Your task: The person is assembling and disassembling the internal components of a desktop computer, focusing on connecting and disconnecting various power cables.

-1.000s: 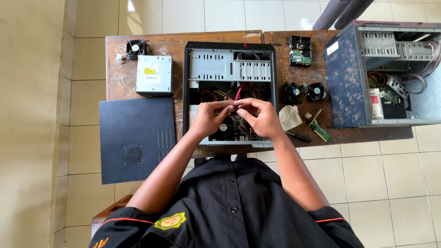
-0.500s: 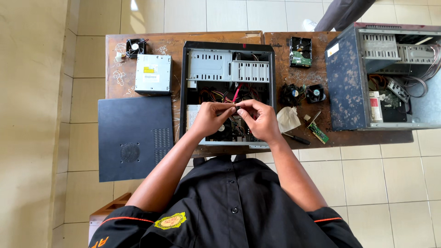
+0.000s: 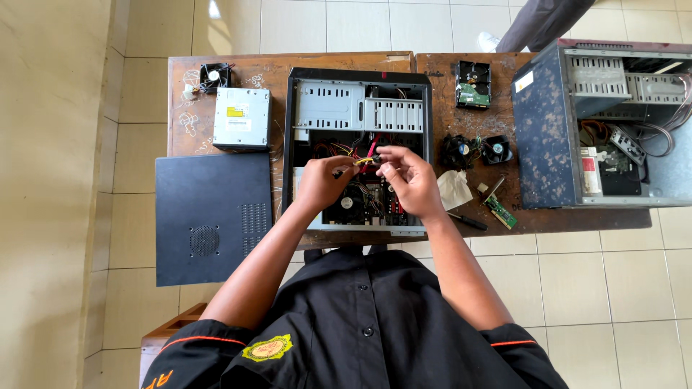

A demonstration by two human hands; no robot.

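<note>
An open black computer case [image 3: 288,130] lies flat on a worn wooden table [image 3: 404,65], with its drive bays at the far end and the motherboard near me. Both my hands hover over the middle of the case. My left hand [image 3: 321,184] pinches a bundle of yellow, red and black cables [image 3: 358,160]. My right hand [image 3: 407,176] grips the small black connector at the end of the same cables, fingertips almost touching the left hand's. The board beneath my hands is partly hidden.
A grey optical drive [image 3: 241,117] and small fan [image 3: 215,74] lie left of the case; a black side panel [image 3: 213,216] overhangs the table's left edge. Right: a hard drive [image 3: 472,84], two fans [image 3: 476,150], a card [image 3: 499,210], a second open case [image 3: 613,122]. Another person's leg [image 3: 540,21] stands beyond.
Both hands have stayed over the middle of the case, shifting only slightly while working the cable connector between the fingertips.
</note>
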